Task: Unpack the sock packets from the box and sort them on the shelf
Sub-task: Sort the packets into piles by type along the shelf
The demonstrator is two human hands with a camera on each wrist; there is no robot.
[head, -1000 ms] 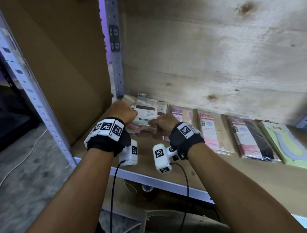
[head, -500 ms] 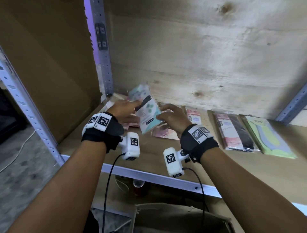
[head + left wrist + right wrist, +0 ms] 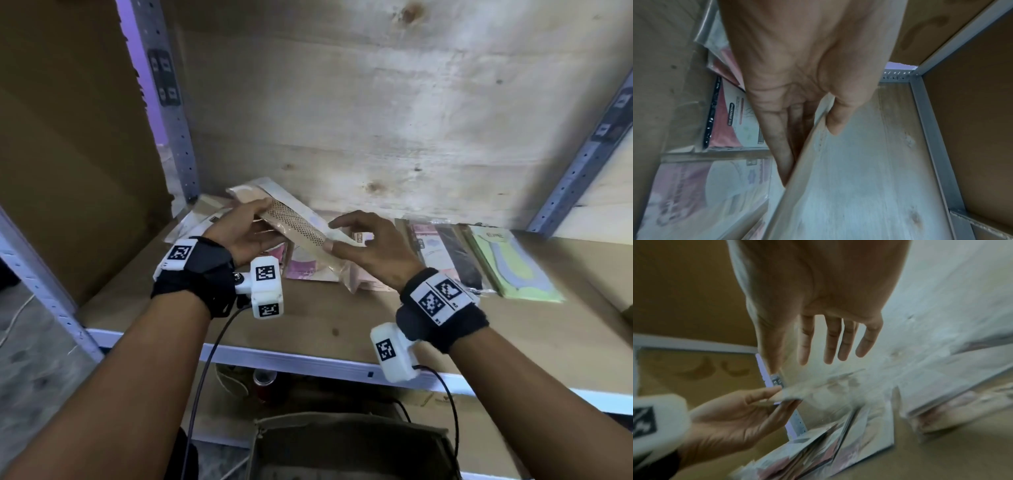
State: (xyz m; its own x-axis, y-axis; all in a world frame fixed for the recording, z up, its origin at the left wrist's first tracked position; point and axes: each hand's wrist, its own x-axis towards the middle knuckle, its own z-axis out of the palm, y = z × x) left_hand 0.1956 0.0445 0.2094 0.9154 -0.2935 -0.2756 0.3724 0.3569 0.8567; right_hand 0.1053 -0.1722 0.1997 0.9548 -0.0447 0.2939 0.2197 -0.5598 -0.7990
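My left hand [image 3: 263, 219] holds a long beige sock packet [image 3: 294, 222] with a mesh pattern slanted above the shelf board [image 3: 342, 318]. In the left wrist view the left hand [image 3: 813, 138] has its thumb on the packet [image 3: 838, 178] and its fingers beneath. My right hand [image 3: 342, 233] hovers at the packet's near end, fingers spread and straight, thumb touching it. The right wrist view shows the right hand [image 3: 818, 356] held flat. A loose pile of pink packets [image 3: 308, 270] lies under both hands.
Sorted packets lie in a row to the right: a pink-and-black one [image 3: 442, 253] and a green one [image 3: 513, 263]. Metal uprights [image 3: 171, 120] and a cardboard side panel [image 3: 68, 137] close the left. The open box [image 3: 342, 445] sits below the shelf edge.
The teal-and-white packet held between both hands half a second ago is gone from them. My left hand now holds a beige mesh packet, and my right hand has opened beside it.
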